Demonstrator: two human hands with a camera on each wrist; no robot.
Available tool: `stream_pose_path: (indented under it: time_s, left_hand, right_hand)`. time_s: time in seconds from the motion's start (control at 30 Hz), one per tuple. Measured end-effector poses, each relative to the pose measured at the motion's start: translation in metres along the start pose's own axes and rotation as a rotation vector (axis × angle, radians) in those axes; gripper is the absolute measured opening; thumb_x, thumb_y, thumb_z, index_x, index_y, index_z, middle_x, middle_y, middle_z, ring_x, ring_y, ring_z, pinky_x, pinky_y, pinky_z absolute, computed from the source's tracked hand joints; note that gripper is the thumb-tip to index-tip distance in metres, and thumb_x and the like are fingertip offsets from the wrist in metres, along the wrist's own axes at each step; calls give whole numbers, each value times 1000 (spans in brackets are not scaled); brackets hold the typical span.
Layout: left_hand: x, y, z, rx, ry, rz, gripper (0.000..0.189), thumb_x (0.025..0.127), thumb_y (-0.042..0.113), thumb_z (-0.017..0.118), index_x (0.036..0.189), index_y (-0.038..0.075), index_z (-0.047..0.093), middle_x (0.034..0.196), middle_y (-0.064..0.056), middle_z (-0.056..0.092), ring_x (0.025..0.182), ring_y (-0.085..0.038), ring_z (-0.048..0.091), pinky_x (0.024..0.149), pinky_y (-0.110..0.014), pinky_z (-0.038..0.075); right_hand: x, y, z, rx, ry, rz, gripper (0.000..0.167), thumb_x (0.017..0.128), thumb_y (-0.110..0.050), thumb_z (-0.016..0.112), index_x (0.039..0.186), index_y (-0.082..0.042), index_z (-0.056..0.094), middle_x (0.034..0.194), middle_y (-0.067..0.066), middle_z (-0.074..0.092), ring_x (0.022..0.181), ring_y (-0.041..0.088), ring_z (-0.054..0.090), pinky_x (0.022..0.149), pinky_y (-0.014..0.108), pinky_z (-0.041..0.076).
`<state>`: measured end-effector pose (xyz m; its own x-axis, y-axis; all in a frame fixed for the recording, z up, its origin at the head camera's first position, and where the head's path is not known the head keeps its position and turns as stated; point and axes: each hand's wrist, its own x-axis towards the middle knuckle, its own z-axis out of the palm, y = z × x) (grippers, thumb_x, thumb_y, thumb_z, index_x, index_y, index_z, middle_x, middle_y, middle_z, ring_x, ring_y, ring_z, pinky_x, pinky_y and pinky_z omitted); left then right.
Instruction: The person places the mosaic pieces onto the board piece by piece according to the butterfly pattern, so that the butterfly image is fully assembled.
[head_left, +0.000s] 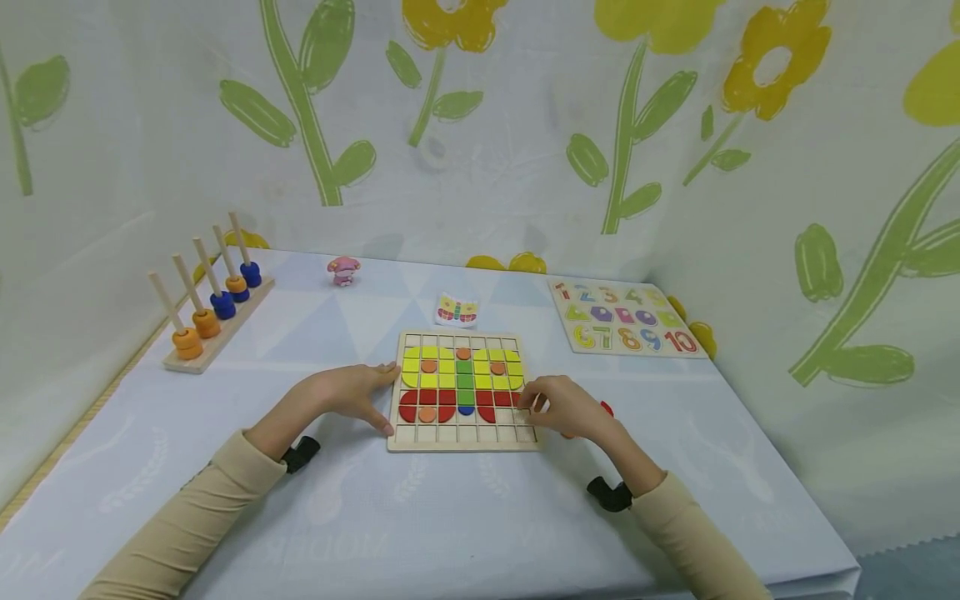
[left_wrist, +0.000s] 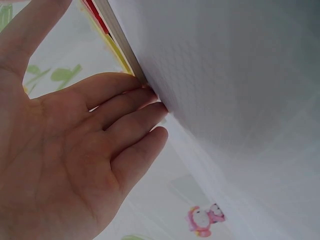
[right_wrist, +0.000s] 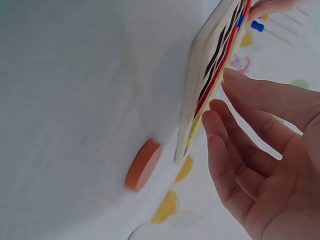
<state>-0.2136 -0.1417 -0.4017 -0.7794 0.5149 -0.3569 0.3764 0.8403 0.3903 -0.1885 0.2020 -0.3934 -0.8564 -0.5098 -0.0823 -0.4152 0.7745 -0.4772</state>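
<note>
A wooden grid board (head_left: 465, 433) lies on the table with flat yellow, red, green, blue and orange pieces forming a butterfly. My left hand (head_left: 348, 393) steadies the board's left side, fingers extended and fingertips (left_wrist: 159, 107) at its edge, thumb near the lower corner. Over the board's right side is my right hand (head_left: 566, 406), its fingers bent loosely, with fingertips at the row of red pieces (head_left: 504, 399). No piece shows between thumb and fingers in the right wrist view. An orange disc (right_wrist: 143, 166) lies on the table beside the board, partly hidden under this hand in the head view.
Behind the board lies a small butterfly picture card (head_left: 457, 311). A peg stand (head_left: 217, 325) with orange and blue beads is at left, a pink figurine (head_left: 343, 270) at the back, and a number puzzle board (head_left: 626, 318) at back right. A red piece (head_left: 606, 408) lies past the right wrist.
</note>
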Motion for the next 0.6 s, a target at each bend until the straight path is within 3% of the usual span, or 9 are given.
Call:
stream_pose_path:
  time_s: [0.17, 0.37, 0.6]
  left_hand:
    - [-1, -1, 0, 0, 11, 21, 107, 72, 51, 80, 150, 0, 28, 155, -20, 24, 142, -37, 24, 112, -52, 26]
    - [-2, -1, 0, 1, 14, 31, 106, 72, 51, 80, 150, -1, 28, 155, -21, 25, 141, -38, 24, 112, -52, 26]
    - [-2, 0, 0, 5, 16, 36, 105, 73, 50, 80, 149, -1, 29, 155, -21, 26, 141, -38, 26, 111, -52, 27]
  right_hand:
    - [-14, 15, -4, 16, -12, 27, 14, 82, 0, 72, 92, -9, 71, 87, -2, 65, 82, 18, 59, 56, 25, 52]
    - [-28, 28, -10, -14, -18, 15, 17, 79, 3, 72, 93, -7, 70, 89, 0, 67, 84, 20, 59, 72, 29, 51]
    - [-39, 38, -14, 3, -35, 17, 16, 79, 3, 74, 92, -6, 69, 87, 0, 66, 83, 21, 60, 73, 30, 53]
